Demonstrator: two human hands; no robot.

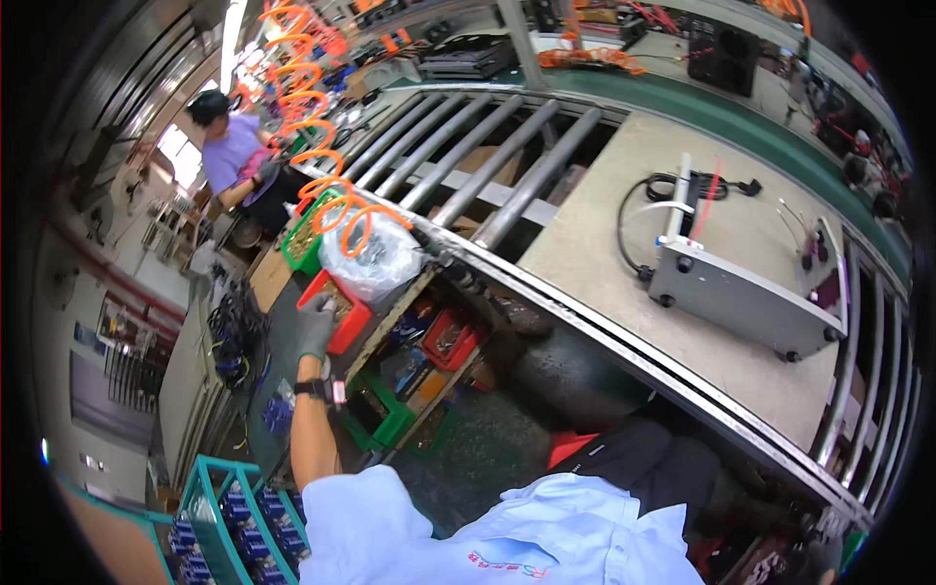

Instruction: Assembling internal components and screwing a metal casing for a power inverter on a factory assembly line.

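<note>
My left hand (315, 328), in a grey glove, reaches to the near-left side of a red parts bin (349, 331). Its fingers are bent together at the bin's edge, and whatever they hold is too small to make out. Small brassy pieces (337, 298) lie in that bin. Just beyond it stands a green bin (303, 255) with similar small parts, beside a clear plastic bag (369, 255). My right hand does not show. On the board at the right, a grey metal case (736, 301) with black feet lies tipped over, with a black power cord (621, 229) behind it.
A roller conveyor (458, 161) runs along the far side, with a metal rail (624, 351) at its near edge. Orange coiled hose (310, 127) hangs over the bins. Lower bins, red (453, 336) and green (390, 419), sit beneath. A co-worker (234, 161) stands at far left.
</note>
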